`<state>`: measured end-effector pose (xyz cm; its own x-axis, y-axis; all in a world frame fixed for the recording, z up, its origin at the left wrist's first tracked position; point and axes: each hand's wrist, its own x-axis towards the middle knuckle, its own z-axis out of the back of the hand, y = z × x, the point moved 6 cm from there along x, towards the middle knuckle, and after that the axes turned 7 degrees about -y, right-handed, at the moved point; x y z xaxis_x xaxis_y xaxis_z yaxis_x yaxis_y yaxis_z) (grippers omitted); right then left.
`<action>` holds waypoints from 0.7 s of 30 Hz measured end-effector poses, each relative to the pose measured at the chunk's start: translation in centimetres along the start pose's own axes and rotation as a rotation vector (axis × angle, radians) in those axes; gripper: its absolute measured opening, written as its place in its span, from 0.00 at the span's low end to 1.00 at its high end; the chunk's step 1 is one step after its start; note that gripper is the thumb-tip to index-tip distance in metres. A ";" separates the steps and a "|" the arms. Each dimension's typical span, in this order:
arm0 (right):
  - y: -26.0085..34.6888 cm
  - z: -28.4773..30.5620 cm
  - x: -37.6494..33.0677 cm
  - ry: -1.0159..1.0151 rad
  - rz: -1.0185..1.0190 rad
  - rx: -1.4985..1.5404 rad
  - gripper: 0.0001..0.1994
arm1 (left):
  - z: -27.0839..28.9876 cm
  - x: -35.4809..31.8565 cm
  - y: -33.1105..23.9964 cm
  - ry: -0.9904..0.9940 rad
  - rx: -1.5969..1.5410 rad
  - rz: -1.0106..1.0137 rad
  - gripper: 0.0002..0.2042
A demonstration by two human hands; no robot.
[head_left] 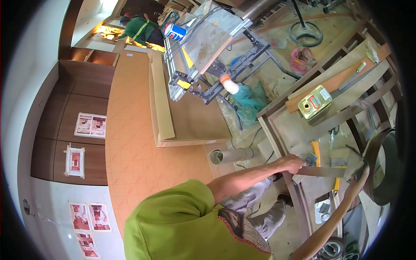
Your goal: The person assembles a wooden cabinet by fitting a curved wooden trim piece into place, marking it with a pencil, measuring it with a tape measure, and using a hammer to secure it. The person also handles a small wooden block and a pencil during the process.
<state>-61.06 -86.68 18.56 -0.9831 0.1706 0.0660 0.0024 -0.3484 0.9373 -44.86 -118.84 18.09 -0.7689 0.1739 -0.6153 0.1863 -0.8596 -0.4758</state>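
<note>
At 4 o'clock, workbench (303, 125): grey top, dark wood frame.
Left hand (291, 164): closed on one end of a flat strip (323, 172), knuckles up.
Right hand (360, 174): closed around the strip's other end; fingers partly hidden.
Strip: lies level between both hands, across the bench edge.
Brush (315, 152): yellow handle, just past the left hand.
Tin can (315, 102): brass-coloured, at 2 o'clock on a plank (342, 78).
Banding coil (381, 169): dark, at 3 o'clock, beside the right hand.
Pipe (229, 155): grey, on the floor at centre.
Saw stand (208, 52): at 12 o'clock.
</note>
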 end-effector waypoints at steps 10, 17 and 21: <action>-2.4 11.3 -27.6 0.011 -0.960 0.669 0.19 | -4.1 7.7 -8.2 -0.183 0.673 -0.602 0.03; 4.6 6.5 -34.3 0.044 -1.071 0.789 0.26 | -1.3 8.2 -10.0 -0.018 0.523 -0.439 0.08; 5.4 4.4 -35.6 0.163 -0.937 0.560 0.27 | 2.6 1.8 -11.2 -0.357 0.369 -0.546 0.14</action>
<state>-25.22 -90.57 22.80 -0.6509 0.0111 -0.7591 -0.7143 0.3295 0.6174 -49.87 -110.14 23.94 -0.8568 0.5094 -0.0806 -0.4475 -0.8119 -0.3749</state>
